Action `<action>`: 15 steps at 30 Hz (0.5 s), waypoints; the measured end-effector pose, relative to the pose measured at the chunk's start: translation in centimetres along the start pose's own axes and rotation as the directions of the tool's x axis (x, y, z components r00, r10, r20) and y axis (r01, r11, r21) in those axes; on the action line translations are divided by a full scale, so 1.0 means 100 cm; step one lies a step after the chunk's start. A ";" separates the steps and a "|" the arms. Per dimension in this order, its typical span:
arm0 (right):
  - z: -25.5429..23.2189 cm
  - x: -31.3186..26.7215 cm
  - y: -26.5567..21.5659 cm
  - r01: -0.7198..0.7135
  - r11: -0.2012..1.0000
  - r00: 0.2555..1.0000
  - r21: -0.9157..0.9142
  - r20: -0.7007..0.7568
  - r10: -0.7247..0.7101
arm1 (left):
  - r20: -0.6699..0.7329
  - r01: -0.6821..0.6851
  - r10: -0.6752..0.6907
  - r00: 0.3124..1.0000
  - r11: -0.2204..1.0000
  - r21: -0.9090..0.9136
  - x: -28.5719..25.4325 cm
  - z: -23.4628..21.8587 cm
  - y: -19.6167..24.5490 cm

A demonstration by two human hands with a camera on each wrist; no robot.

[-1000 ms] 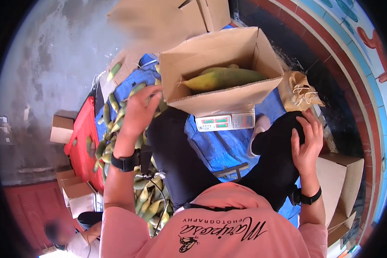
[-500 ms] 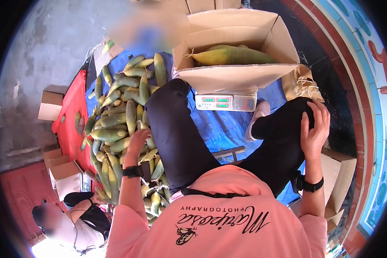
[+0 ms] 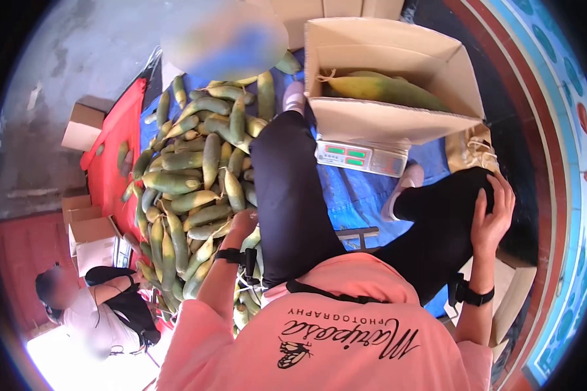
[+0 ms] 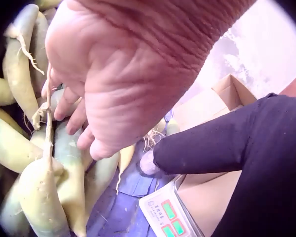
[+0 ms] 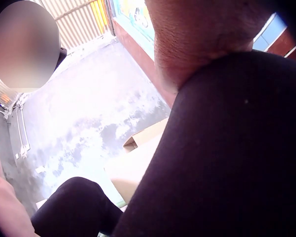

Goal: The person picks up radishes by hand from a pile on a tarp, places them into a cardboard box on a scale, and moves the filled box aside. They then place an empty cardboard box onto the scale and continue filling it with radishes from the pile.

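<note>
A big pile of long green-yellow fruits [image 3: 189,176] lies on the ground at my left. My left hand [image 3: 244,223] reaches down into its near edge, beside my left leg [image 3: 287,189]. In the left wrist view the left hand [image 4: 84,123] has its fingers curled over the end of one green fruit [image 4: 69,163]. My right hand [image 3: 492,218] rests flat on my right knee [image 3: 447,205]; the right wrist view shows only its palm [image 5: 197,34] against black trousers [image 5: 236,148]. A cardboard box [image 3: 385,120] holding large fruits [image 3: 385,88] stands on a scale [image 3: 359,158].
A blue tarp [image 3: 365,202] lies under the scale, and a red cloth [image 3: 114,150] lies left of the pile. Small cardboard boxes [image 3: 85,124] stand at the left. Another person [image 3: 104,306] sits at the lower left. A painted wall [image 3: 554,130] runs along the right.
My left hand has come back from near the box down to the near edge of the fruit pile. The view has swung left. My right hand has stayed on the knee.
</note>
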State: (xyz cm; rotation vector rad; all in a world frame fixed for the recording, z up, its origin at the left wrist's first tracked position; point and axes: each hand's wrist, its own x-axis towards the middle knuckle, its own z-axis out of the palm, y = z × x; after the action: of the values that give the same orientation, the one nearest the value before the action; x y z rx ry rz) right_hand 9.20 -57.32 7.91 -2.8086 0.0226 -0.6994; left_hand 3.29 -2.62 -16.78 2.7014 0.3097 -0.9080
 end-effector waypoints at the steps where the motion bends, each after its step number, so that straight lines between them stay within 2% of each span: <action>1: 0.000 0.000 0.000 0.003 1.000 1.000 0.001 0.006 -0.003 | -0.093 -0.001 -0.010 0.996 0.993 -0.117 -0.009 -0.019 0.016; 2: 0.000 0.000 -0.001 0.003 1.000 1.000 -0.003 0.010 -0.003 | -0.182 -0.020 -0.022 0.983 0.973 -0.229 -0.012 -0.035 0.027; 3: 0.000 0.001 -0.002 0.007 1.000 1.000 -0.002 0.002 -0.007 | -0.330 -0.147 0.051 0.943 0.950 -0.274 -0.006 -0.044 0.027; 4: 0.000 0.002 -0.003 0.002 1.000 1.000 -0.007 0.011 -0.002 | -0.473 -0.279 0.112 0.874 0.913 -0.299 0.001 -0.052 0.029; 5: 0.000 0.002 -0.004 -0.005 1.000 1.000 -0.014 0.020 0.005 | -0.489 -0.251 0.022 0.872 0.878 -0.408 -0.013 -0.092 0.064; 7: 0.000 0.004 -0.006 -0.010 1.000 1.000 -0.028 0.029 0.011 | -0.582 -0.366 0.062 0.811 0.829 -0.423 -0.026 -0.151 0.112; 8: 0.000 0.006 -0.008 -0.017 0.999 0.999 -0.038 0.046 0.018 | -0.589 -0.423 0.072 0.805 0.765 -0.485 -0.027 -0.172 0.127; 9: 0.000 0.007 -0.011 -0.026 0.999 0.998 -0.035 0.051 0.027 | -0.641 -0.501 0.136 0.755 0.751 -0.430 -0.027 -0.192 0.142; 12: 0.001 0.011 -0.014 -0.019 1.000 0.998 -0.024 0.058 0.020 | -0.681 -0.579 0.216 0.699 0.730 -0.362 -0.036 -0.240 0.193; 13: 0.002 0.013 -0.015 -0.016 0.999 0.998 -0.028 0.055 0.018 | -0.682 -0.584 0.222 0.697 0.728 -0.360 -0.037 -0.248 0.209; 15: 0.001 0.016 -0.016 -0.023 1.000 0.998 -0.016 0.056 0.024 | -0.707 -0.691 0.354 0.612 0.674 -0.261 -0.035 -0.256 0.234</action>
State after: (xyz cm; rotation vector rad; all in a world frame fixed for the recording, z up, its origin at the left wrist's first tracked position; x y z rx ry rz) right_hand 10.56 -55.83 8.91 -2.8363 0.0510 -0.6172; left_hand 21.48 -16.74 9.36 2.2409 -0.1643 0.2441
